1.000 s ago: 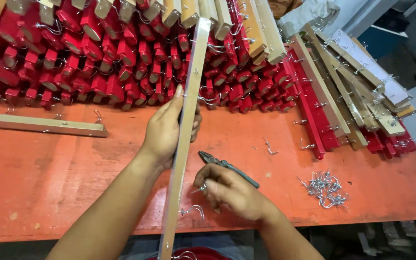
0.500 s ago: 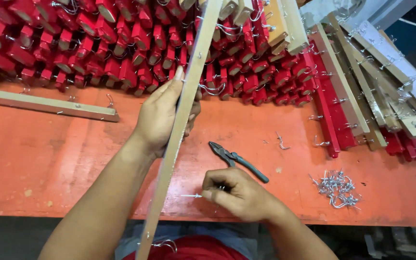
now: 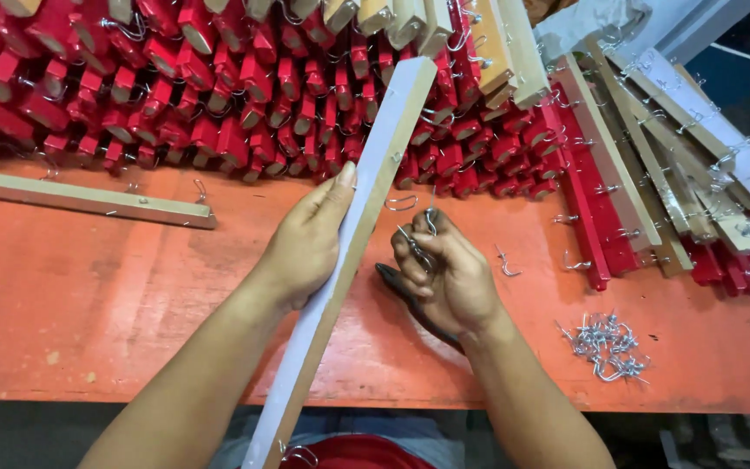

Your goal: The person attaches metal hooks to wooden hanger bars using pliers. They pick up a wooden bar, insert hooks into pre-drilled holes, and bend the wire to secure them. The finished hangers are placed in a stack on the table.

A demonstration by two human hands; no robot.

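My left hand [image 3: 310, 243] grips a long pale wooden strip [image 3: 353, 252] that runs from my lap up to the red pile. Small metal hooks stick out along the strip's right edge. My right hand [image 3: 449, 278] is just right of the strip, fingers pinched on a small metal hook [image 3: 423, 239] held close to the strip's edge. Dark pliers [image 3: 405, 295] lie on the orange table [image 3: 88, 304] under my right hand, partly hidden by it.
A big stack of red and bare wooden strips with hooks [image 3: 219, 87] fills the back. More strips [image 3: 653, 165] lie at the right. A single strip [image 3: 80, 198] lies at the left. A heap of loose hooks [image 3: 605, 347] sits at the right front; one loose hook [image 3: 505, 260] lies nearby.
My right hand has lifted from the table near the pliers with a hook and moved up beside the strip. My left hand stays on the strip.
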